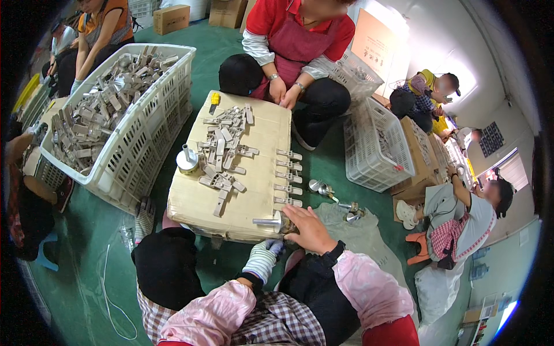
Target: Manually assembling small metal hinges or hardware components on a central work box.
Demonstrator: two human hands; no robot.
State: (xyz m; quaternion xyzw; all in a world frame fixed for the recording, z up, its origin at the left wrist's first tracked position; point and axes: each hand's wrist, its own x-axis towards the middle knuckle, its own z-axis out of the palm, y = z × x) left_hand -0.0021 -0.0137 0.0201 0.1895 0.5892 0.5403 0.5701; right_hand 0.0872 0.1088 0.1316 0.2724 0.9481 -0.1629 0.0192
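On the near right corner of the cardboard box [242, 214], my bare right hand [310, 229] has its thumb and fingers on either side of a small round pot with a metal rod [266, 222], which lies tipped with the rod pointing left. My left hand [262, 260], in a striped glove with dark fingertips, is closed just below the box's front edge; what it holds, if anything, is hidden. A row of several grey clips [288, 179] sits along the right edge. More clips [222, 144] are heaped mid-box. A similar pot with an upright rod [187, 159] stands on the left edge.
A large white crate [147, 138] full of clips stands at left. Opposite sits a person in red [300, 46], hands together at the box's far edge. A small yellow-and-black object [215, 101] lies there. Metal pieces [321, 188] and a plastic sheet [360, 230] are on the floor.
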